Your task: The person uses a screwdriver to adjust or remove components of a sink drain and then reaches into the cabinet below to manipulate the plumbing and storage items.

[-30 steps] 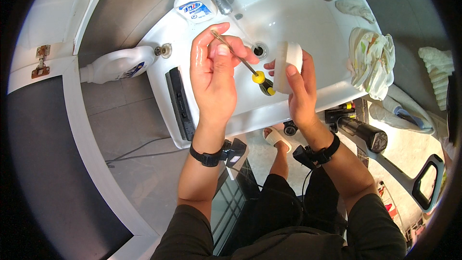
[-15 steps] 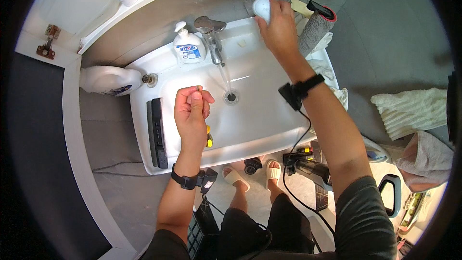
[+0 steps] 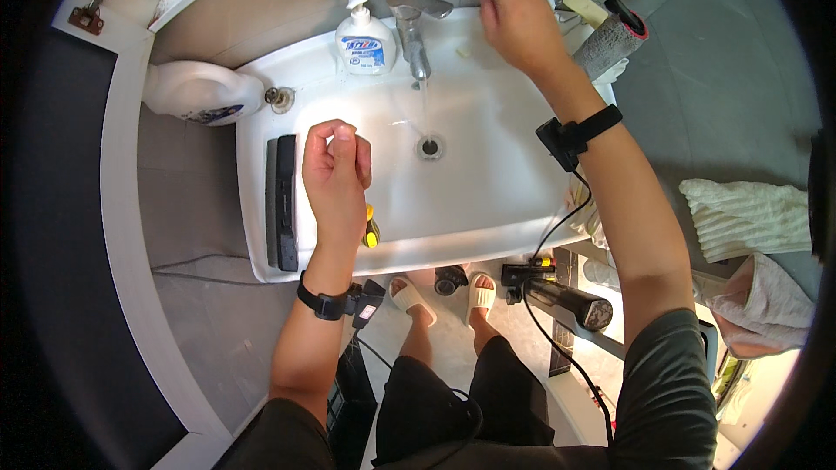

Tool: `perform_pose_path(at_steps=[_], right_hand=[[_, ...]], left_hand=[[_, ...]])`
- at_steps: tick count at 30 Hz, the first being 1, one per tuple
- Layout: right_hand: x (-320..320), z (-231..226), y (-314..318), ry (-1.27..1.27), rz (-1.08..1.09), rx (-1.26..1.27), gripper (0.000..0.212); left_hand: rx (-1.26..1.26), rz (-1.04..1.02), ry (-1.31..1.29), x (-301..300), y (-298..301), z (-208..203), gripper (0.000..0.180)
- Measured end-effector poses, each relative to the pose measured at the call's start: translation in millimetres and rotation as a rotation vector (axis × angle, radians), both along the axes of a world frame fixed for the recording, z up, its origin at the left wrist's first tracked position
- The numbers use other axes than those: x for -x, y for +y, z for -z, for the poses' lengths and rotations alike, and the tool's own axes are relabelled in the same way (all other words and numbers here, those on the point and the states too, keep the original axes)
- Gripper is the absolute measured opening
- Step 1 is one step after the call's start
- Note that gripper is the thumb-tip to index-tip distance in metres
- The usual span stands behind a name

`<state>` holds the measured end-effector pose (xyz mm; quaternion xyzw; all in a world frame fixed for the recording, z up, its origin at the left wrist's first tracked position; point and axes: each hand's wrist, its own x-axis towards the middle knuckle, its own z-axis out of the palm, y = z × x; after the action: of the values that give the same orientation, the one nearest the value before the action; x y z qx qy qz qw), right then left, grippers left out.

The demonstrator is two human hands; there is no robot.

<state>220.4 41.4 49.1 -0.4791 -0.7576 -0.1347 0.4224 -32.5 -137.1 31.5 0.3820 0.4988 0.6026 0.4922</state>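
Observation:
Over the left side of the white sink (image 3: 488,183) my left hand (image 3: 335,165) is closed, thumb pressed against curled fingers; anything inside is hidden. Next to that wrist, a small yellow-and-black object (image 3: 372,228) lies in the basin, partly covered. My right hand (image 3: 522,22) is raised at the back right of the sink, fingers stretched out toward the wall and nothing visible in them. A thin stream of water runs from the chrome faucet (image 3: 414,39) toward the drain (image 3: 429,148). Beside the faucet stands a white pump bottle (image 3: 366,42).
A long black bar-shaped object (image 3: 283,200) lies along the sink's left rim. Left of it is a large white bottle (image 3: 205,91) on its side. A grey roller (image 3: 610,48) sits at the back right corner. Towels (image 3: 747,216) hang at right; a vacuum-like device (image 3: 566,303) is below.
My right hand has moved farther back and away from a round white object, which no longer shows. My left hand's fingers have curled in. The whole view has shifted slightly.

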Motion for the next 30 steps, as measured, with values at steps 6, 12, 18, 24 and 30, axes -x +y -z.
perform_pose_path(at_steps=[6, 12, 18, 24, 30], right_hand=[[19, 29, -32, -0.318, -0.213, 0.204, 0.063], [38, 22, -105, 0.054, -0.176, 0.21, 0.058], [76, 51, -265, 0.314, -0.437, 0.845, 0.048], [84, 78, -319, 0.601, -0.394, 1.006, 0.024], [56, 90, -337, 0.524, -0.313, 0.917, 0.019]], left_hand=[[-0.058, 0.032, -0.077, -4, -4, -1, 0.015], [-0.143, -0.018, -0.136, -5, -11, 0, 0.014], [-0.123, -0.126, -0.323, -9, -31, 0, 0.012], [-0.003, -0.213, -0.501, 10, -65, 23, 0.01], [0.204, -0.075, -0.199, 18, -82, 43, 0.02]])
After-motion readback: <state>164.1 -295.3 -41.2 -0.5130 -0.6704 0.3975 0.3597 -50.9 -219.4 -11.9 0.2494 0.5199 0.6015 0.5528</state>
